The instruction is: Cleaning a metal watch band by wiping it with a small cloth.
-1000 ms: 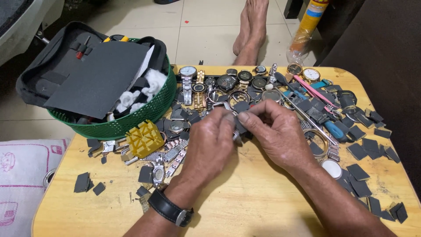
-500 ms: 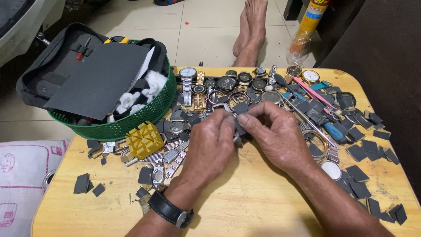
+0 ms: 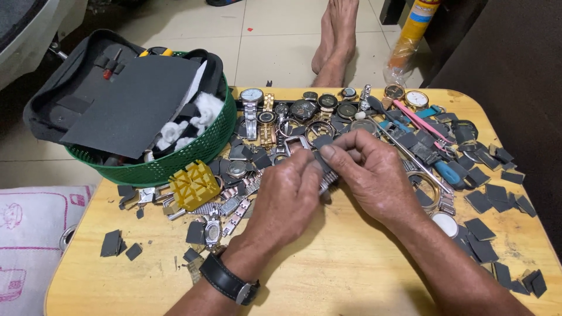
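over the wooden table (image 3: pixel 328 275), left hand (image 3: pixel 287 196) and right hand (image 3: pixel 372 175) pinching a half-hidden metal watch band (image 3: pixel 328 181)

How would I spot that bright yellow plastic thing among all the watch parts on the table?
Start at the round green plastic basket on the wooden table's far left corner. Just in front of its rim, left of the person's left hand, lies the yellow plastic block. It is squarish with a grid of raised pegs, and it is the only yellow piece among silver watch bands and dark grey scraps.
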